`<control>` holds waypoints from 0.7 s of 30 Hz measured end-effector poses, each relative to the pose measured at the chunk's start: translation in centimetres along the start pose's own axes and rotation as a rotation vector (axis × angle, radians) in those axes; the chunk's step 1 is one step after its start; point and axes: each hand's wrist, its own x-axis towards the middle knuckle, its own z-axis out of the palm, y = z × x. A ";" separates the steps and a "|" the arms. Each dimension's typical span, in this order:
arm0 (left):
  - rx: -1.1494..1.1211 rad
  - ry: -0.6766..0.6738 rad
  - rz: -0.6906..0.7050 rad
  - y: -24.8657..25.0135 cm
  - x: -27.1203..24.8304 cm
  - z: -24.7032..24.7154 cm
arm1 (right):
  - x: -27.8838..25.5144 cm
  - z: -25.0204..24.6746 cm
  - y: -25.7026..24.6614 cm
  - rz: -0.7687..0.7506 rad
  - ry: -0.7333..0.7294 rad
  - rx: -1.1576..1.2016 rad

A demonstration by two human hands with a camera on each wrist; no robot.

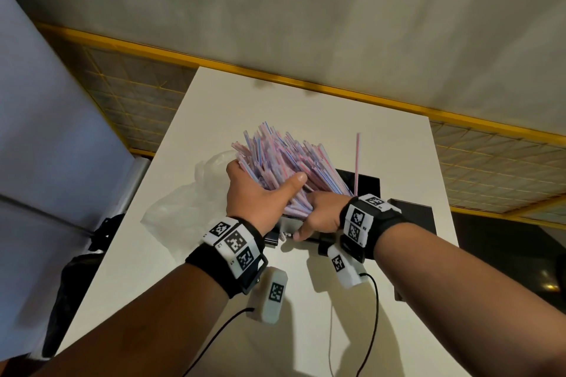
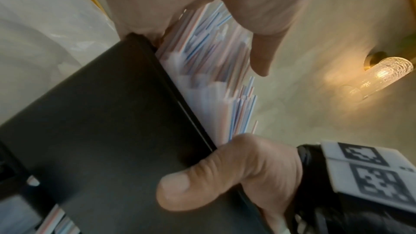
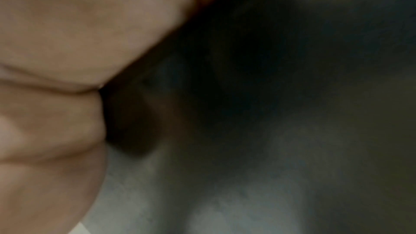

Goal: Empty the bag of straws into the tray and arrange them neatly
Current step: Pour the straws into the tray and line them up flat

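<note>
A thick bundle of pink- and blue-striped straws (image 1: 284,162) leans up and to the left out of the black tray (image 1: 369,185) in the middle of the white table. My left hand (image 1: 266,185) grips the bundle's middle from the left, thumb across the top. My right hand (image 1: 318,216) curls over the straws' near ends at the tray's near wall. In the left wrist view its thumb (image 2: 180,189) presses on the outside of the tray wall (image 2: 101,131), with the straws (image 2: 213,63) just inside. The empty clear bag (image 1: 186,196) lies left of the tray.
One pink straw (image 1: 356,162) stands up alone at the tray's right side. A second flat black piece (image 1: 413,214) lies to the right. The table (image 1: 306,315) ends near a grey wall with a yellow rail. The right wrist view is dark and blurred.
</note>
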 end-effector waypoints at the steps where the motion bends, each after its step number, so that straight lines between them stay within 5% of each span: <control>1: 0.012 -0.002 0.001 -0.1 0.0 0.0 | -0.1 0.0 0.0 -0.007 0.005 0.024; 8: -0.016 0.020 0.027 0.2 0.3 -0.8 | -1.4 0.0 0.5 -0.084 0.128 0.017; 12: 0.057 -0.020 -0.011 -0.7 0.4 -1.1 | -1.9 0.3 1.4 -0.124 0.230 -0.183; 16: -0.053 -0.009 -0.042 -0.7 0.2 -1.5 | -3.7 0.7 2.1 -0.232 0.454 -0.153; 21: -0.085 -0.046 -0.106 0.1 -0.3 -1.1 | -3.4 2.9 1.6 -0.299 0.356 -0.094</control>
